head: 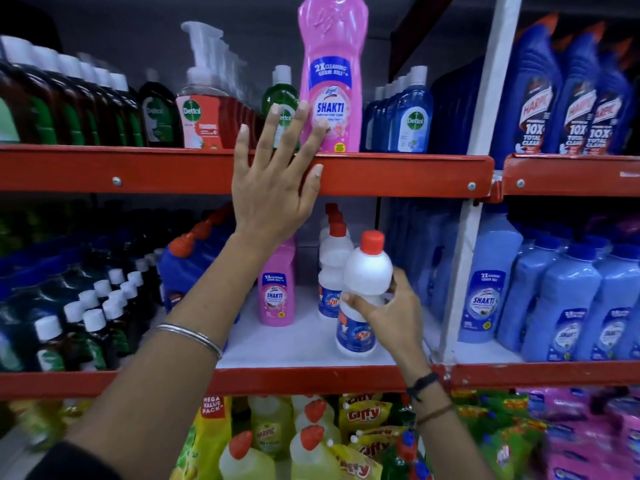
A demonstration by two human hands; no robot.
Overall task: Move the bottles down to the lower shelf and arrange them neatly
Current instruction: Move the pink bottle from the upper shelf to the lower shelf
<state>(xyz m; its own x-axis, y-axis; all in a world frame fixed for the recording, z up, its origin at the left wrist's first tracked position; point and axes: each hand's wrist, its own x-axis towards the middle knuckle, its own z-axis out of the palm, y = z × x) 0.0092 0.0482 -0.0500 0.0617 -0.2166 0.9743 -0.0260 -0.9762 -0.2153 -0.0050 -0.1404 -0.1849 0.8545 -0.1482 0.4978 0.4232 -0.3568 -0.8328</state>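
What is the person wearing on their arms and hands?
The left hand is bare, with thin silver bangles round the wrist and a bit of dark sleeve further down the arm. The right hand is bare too, with a black thread band and a thin brown thread on the wrist.

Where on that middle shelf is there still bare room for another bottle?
Bare white shelf shows between the small pink Shakti bottle and the white bottle in the right hand, out to the front edge. The dark bottles at left and the blue Shakti bottles at right are packed tight.
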